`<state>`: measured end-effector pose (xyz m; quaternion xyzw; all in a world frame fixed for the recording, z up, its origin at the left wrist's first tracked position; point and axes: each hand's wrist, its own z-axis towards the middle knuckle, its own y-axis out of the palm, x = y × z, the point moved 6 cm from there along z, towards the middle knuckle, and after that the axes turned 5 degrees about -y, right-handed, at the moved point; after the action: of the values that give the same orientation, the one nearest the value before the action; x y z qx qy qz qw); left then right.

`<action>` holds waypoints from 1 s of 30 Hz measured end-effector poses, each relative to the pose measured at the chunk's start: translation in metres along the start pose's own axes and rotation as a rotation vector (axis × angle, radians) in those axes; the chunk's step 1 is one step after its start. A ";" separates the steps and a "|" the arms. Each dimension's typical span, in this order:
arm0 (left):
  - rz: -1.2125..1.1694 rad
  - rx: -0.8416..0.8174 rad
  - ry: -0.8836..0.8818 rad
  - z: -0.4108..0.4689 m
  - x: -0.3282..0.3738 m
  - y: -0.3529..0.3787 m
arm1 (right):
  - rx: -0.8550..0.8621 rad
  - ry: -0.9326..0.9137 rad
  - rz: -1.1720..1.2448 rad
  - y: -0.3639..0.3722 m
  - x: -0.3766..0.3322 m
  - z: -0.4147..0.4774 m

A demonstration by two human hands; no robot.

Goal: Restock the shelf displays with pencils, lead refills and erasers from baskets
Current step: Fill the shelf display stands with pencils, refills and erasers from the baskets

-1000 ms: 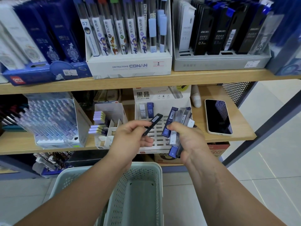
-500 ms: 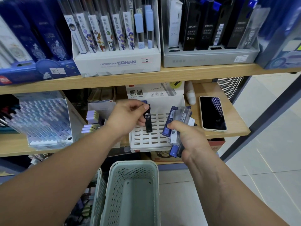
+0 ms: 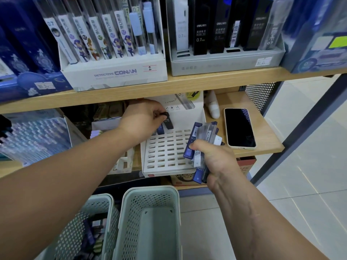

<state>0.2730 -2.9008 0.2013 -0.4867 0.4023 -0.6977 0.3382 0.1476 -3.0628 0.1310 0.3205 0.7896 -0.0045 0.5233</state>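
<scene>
White slotted display (image 3: 165, 152) lies on the lower shelf beneath both hands. The left hand (image 3: 142, 119), arm stretched forward, is knuckles-up at its back row. The right hand (image 3: 216, 162) hovers at its right edge, fingers clenched round a fan of refill cases (image 3: 204, 136). The left fingers pinch one black refill case (image 3: 168, 121) upright.

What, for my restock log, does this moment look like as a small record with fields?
left hand: pinches black refill case at the back row of the slotted tray
right hand: grips bundle of refill cases over the tray's right edge
blue case: stands in back row beside the black one
phone: screen up on shelf, right of tray
baskets: two below; left basket holds stock
</scene>
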 end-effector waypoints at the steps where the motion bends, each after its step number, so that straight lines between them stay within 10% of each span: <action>1: 0.014 -0.013 -0.008 0.001 0.001 0.001 | 0.001 0.002 0.001 -0.001 0.000 0.000; 30: 0.268 -0.083 0.051 0.018 0.012 0.008 | -0.022 0.004 0.012 0.000 0.000 0.000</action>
<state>0.2875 -2.9190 0.2024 -0.4242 0.5006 -0.6413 0.3977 0.1474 -3.0629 0.1314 0.3195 0.7887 0.0079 0.5252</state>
